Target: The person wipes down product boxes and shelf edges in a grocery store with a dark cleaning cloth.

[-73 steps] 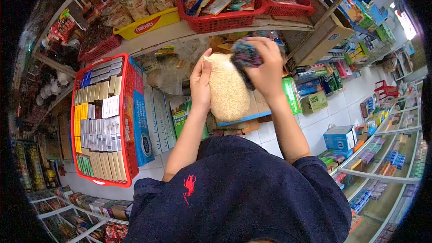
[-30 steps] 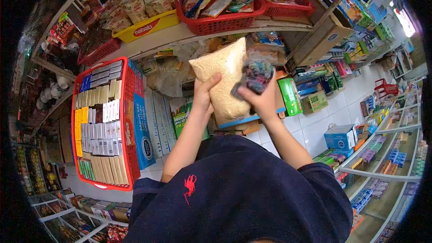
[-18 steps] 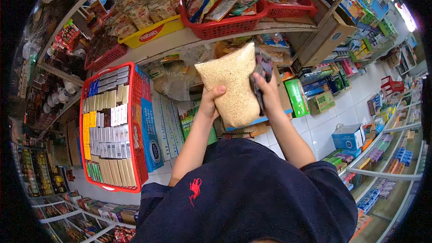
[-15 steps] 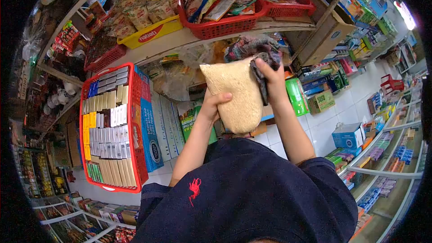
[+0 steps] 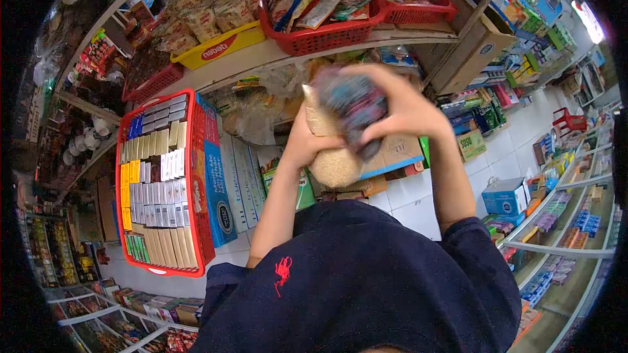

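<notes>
A clear bag of pale grains (image 5: 335,168) is gripped by my left hand (image 5: 311,144), its thumb across the front near the bag's lower half. My right hand (image 5: 405,108) is wrapped round a bunched dark patterned cloth (image 5: 356,108), which lies against the upper right part of the bag and hides it there. The cloth and the fingers on it are blurred by motion.
At left stands a red basket (image 5: 204,222) of small packs in rows. A yellow basket (image 5: 219,48) and a red basket (image 5: 320,42) of packets sit on the shelf ahead. An open carton (image 5: 474,59) is at upper right, with glass shelving (image 5: 562,248) at right.
My right hand and the cloth have moved from the bag's right edge leftward over its upper front. The bag has turned and now shows a narrower face.
</notes>
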A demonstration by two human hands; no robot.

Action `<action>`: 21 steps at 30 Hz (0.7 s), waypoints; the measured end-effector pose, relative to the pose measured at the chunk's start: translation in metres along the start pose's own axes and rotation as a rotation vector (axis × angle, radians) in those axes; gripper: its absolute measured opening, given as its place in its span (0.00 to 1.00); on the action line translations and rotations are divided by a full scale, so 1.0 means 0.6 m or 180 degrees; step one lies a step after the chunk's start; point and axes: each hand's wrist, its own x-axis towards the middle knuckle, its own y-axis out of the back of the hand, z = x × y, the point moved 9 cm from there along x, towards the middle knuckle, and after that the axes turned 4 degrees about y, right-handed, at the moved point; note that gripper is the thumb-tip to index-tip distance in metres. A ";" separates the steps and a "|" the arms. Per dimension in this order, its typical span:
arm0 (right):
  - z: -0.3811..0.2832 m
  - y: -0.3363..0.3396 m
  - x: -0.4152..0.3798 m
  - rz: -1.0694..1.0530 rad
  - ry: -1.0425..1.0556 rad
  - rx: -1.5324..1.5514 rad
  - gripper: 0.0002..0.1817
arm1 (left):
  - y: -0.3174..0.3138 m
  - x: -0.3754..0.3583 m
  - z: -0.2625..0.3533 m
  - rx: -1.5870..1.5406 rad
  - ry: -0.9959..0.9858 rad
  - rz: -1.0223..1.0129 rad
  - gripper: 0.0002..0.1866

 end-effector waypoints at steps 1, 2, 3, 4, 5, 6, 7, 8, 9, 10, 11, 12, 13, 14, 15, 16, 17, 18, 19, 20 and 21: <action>0.006 -0.014 0.005 0.0088 -0.0087 -0.0148 0.37 | -0.013 -0.003 0.011 0.0024 -0.0014 0.0015 0.47; 0.009 -0.019 0.008 0.0170 -0.0175 -0.0297 0.34 | -0.012 -0.007 0.011 0.0030 -0.0023 0.0015 0.47; 0.005 -0.019 0.010 0.0163 -0.0165 -0.0299 0.34 | -0.010 -0.011 -0.003 -0.0051 0.0232 0.0002 0.47; 0.012 -0.025 0.011 -0.0009 -0.0406 -0.0219 0.29 | -0.008 -0.013 -0.019 -0.0134 0.0486 -0.0008 0.47; 0.021 -0.034 0.009 -0.0178 -0.0654 -0.0136 0.24 | -0.008 -0.010 -0.017 -0.0068 0.0116 -0.0095 0.46; 0.022 -0.041 0.008 -0.0181 -0.0657 -0.0130 0.24 | -0.011 -0.012 -0.016 -0.0070 0.0122 -0.0090 0.46; 0.013 -0.030 0.006 0.0178 -0.0437 -0.0629 0.19 | -0.015 -0.013 -0.017 -0.0251 0.0187 -0.0054 0.47; -0.002 -0.021 0.003 0.0538 -0.0217 -0.1126 0.14 | -0.018 -0.015 -0.021 -0.0433 0.0256 -0.0019 0.47; -0.008 -0.018 -0.002 0.0696 -0.0311 -0.1193 0.14 | -0.022 -0.018 -0.013 -0.0407 -0.0032 -0.0037 0.40; -0.015 -0.025 -0.007 0.0689 -0.0312 -0.1188 0.14 | -0.019 -0.018 -0.020 -0.0410 -0.0029 -0.0029 0.40; -0.041 -0.034 -0.009 0.0685 0.0082 -0.1429 0.16 | 0.001 -0.015 -0.040 -0.0884 0.0154 0.0282 0.34; -0.069 -0.046 -0.015 0.0677 0.0482 -0.1663 0.18 | 0.022 -0.012 -0.065 -0.1359 0.0334 0.0598 0.30; -0.075 -0.069 -0.026 0.0665 0.0642 -0.1528 0.23 | 0.018 0.001 -0.052 -0.1379 0.0352 0.0416 0.27; -0.093 -0.093 -0.036 0.0433 0.0834 -0.1486 0.21 | -0.015 -0.021 -0.029 -0.2661 0.0288 -0.0309 0.27; -0.109 -0.115 -0.051 0.0460 0.1030 -0.1392 0.19 | 0.025 -0.009 -0.102 -0.2816 0.0700 -0.0238 0.28; -0.116 -0.137 -0.069 0.0491 0.1225 -0.1300 0.18 | 0.014 0.000 -0.088 -0.2961 0.1116 -0.0172 0.29; -0.119 -0.145 -0.084 0.0557 0.1295 -0.1287 0.17 | 0.005 -0.019 -0.042 -0.3038 0.0701 -0.0228 0.30; -0.118 -0.150 -0.099 0.0627 0.1354 -0.1265 0.16 | 0.023 -0.019 -0.047 -0.2798 0.0647 0.0276 0.31; -0.110 -0.147 -0.120 0.0861 0.1474 -0.1293 0.16 | 0.047 -0.017 -0.057 -0.2653 0.0536 0.0596 0.32; -0.091 -0.143 -0.139 0.0999 0.1453 -0.1084 0.17 | 0.072 -0.018 -0.068 -0.2505 0.0419 0.0912 0.32; -0.071 -0.134 -0.147 0.1154 0.1174 -0.0908 0.19 | 0.078 -0.018 -0.072 -0.2504 0.0421 0.0915 0.32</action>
